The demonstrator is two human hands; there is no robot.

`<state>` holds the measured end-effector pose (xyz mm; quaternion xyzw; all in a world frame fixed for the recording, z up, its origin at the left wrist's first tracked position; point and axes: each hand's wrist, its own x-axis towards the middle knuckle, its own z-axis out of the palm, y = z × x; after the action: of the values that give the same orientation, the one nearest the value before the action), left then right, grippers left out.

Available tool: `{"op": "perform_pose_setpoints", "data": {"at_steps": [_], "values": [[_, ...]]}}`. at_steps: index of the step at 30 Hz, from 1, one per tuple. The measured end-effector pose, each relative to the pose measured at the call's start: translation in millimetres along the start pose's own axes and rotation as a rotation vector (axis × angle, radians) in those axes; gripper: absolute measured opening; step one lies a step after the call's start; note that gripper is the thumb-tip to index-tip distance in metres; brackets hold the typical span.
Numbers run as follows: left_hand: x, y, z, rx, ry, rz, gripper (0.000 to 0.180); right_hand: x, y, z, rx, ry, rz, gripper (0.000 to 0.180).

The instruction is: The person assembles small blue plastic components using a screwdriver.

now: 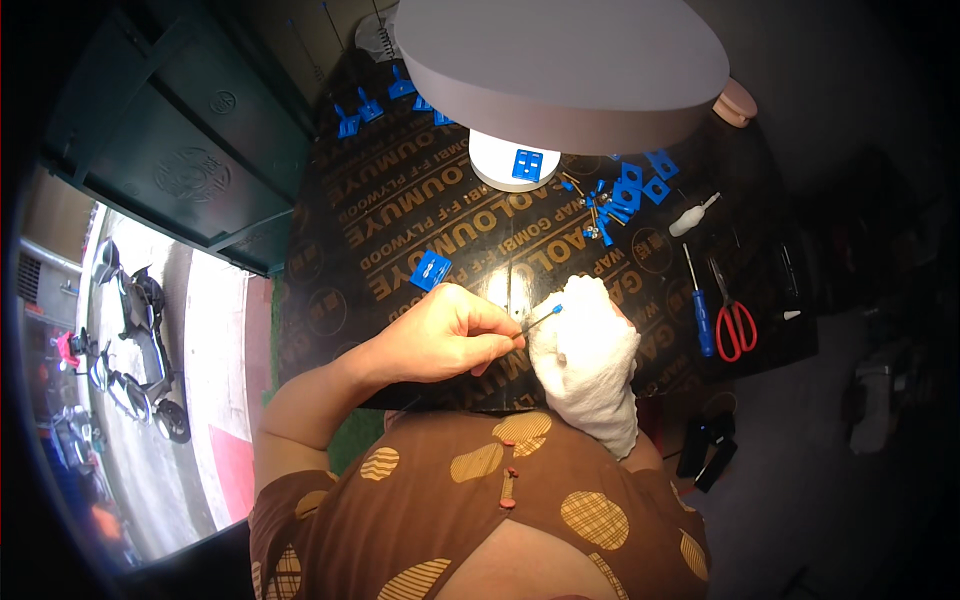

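My left hand (445,335) is closed, thumb and fingertips pinching a thin dark rod with a blue tip (557,310). The tip points up and to the right, toward my right hand. White cloth (590,360) covers my right hand from the wrist to the fingers, hiding how they are held. Just beyond my left hand, a flat blue plastic piece with a pale insert (430,270) lies on the dark printed plywood table (350,290).
A large round white lamp (560,70) overhangs the table, with a blue piece (528,164) on its base. Small blue parts (610,205) lie scattered right of it. A white-bodied tool (692,216), blue screwdriver (702,315) and red-handled scissors (735,320) lie at the right.
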<state>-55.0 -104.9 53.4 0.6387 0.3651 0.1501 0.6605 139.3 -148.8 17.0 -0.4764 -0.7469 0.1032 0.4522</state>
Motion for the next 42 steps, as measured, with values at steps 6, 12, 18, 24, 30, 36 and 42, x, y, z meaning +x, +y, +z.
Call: {"op": "perform_pose_setpoints", "data": {"at_steps": [6,12,18,24,30,36,42], "values": [[-3.5,8.9,3.7,0.162,0.073,0.036,0.015,-1.2,-1.2,5.4,-0.062,0.082,-0.030,0.011],[-7.3,5.2,7.7,0.521,0.146,0.168,0.014,-4.2,3.1,4.9,-0.109,0.045,-0.046,0.012],[-7.1,9.6,7.4,0.571,0.142,0.124,0.014,-0.1,-1.6,2.7,-0.028,0.031,-0.009,0.011],[-7.1,4.5,8.2,0.653,0.216,0.278,0.016,1.0,2.1,1.4,-0.030,0.015,-0.094,0.015],[-7.8,11.3,4.5,0.439,0.103,0.071,0.016,3.7,-9.3,-1.1,0.025,0.044,0.036,0.016],[-6.3,0.4,3.9,0.537,0.129,0.180,0.018,2.2,-2.7,-0.4,-0.017,0.027,-0.082,0.018],[1.0,-5.3,-7.0,-0.033,-0.056,-0.014,0.017,2.2,-5.2,-2.2,0.055,-0.018,0.028,0.020]]}}
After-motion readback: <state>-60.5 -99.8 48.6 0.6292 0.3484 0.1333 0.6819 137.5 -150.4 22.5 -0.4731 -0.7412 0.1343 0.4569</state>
